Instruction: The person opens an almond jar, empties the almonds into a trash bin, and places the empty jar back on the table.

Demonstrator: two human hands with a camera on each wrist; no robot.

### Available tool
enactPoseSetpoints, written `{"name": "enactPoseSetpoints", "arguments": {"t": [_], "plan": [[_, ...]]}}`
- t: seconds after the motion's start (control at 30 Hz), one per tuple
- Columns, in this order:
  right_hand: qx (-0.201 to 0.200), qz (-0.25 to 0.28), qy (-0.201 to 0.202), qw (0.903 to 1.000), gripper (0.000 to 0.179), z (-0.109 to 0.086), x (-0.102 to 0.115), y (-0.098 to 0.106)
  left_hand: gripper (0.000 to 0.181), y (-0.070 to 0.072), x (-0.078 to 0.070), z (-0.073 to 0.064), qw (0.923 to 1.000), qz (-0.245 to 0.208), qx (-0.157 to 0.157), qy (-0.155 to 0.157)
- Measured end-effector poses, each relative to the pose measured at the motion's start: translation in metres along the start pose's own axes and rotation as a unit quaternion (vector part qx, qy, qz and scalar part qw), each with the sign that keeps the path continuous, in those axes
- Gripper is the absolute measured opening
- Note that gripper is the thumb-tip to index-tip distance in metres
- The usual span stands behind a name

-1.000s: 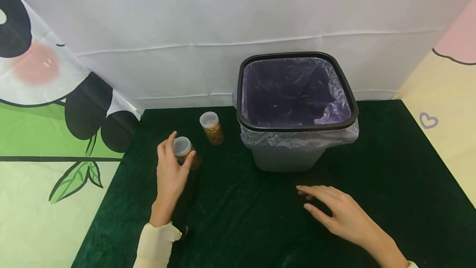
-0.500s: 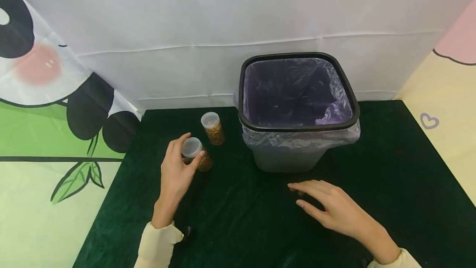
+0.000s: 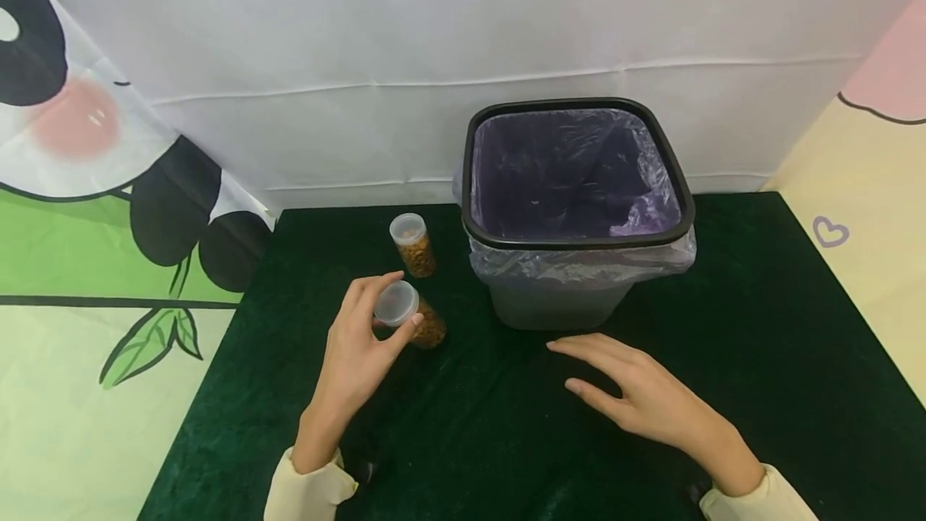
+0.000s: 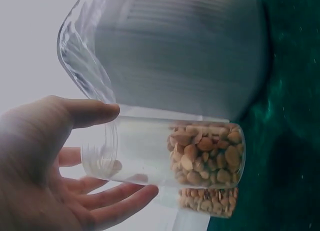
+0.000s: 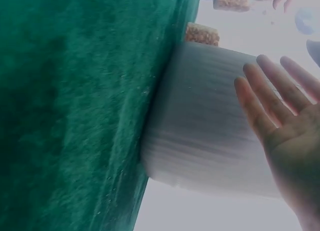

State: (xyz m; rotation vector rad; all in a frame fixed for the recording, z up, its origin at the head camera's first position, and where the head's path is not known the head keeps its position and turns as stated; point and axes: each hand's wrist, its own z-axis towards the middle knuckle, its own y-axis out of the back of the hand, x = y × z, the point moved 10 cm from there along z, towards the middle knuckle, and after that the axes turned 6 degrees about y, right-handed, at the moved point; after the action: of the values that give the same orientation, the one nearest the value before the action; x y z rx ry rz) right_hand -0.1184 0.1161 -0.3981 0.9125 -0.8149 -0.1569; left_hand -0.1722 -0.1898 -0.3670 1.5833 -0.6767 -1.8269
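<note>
In the head view my left hand (image 3: 356,356) grips a clear jar (image 3: 430,325) near its whitish lid, thumb on one side and fingers on the other. The left wrist view shows brown kernels, perhaps nuts, filling the lower half of this jar (image 4: 205,153). Whether its base touches the cloth I cannot tell. A second, similar jar (image 3: 415,252) stands just behind it. My right hand (image 3: 637,388) hovers in front of the bin, fingers fairly straight and thumb apart, holding nothing; its palm (image 5: 300,146) shows in the right wrist view.
A grey bin with a black rim (image 3: 579,244) and a purplish plastic liner (image 3: 571,270) stands at the back, right of the jars. Dark green cloth (image 3: 463,441) covers the table. A white fabric wall (image 3: 405,135) rises directly behind.
My left hand has moved right and slightly toward me with the jar, now nearer the bin. My right hand has drifted left and a little forward. The second jar and the bin stay put.
</note>
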Motion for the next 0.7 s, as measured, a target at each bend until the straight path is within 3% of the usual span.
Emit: {"name": "enactPoseSetpoints", "arguments": {"t": [0.2,0.4,0.7], "plan": [[0.001,0.010,0.017,0.9998,0.056,0.009,0.005,-0.002,0.060,-0.008,-0.021,-0.012,0.9987,-0.008,0.015,-0.047],[0.019,0.006,0.004,0.9998,0.062,0.014,0.005,-0.004,0.058,-0.023,-0.039,-0.019,0.9937,-0.031,0.071,-0.081],[0.038,0.012,-0.014,0.9991,0.067,0.015,0.000,-0.008,0.055,-0.048,-0.061,-0.030,0.9795,-0.096,0.135,-0.114]]}}
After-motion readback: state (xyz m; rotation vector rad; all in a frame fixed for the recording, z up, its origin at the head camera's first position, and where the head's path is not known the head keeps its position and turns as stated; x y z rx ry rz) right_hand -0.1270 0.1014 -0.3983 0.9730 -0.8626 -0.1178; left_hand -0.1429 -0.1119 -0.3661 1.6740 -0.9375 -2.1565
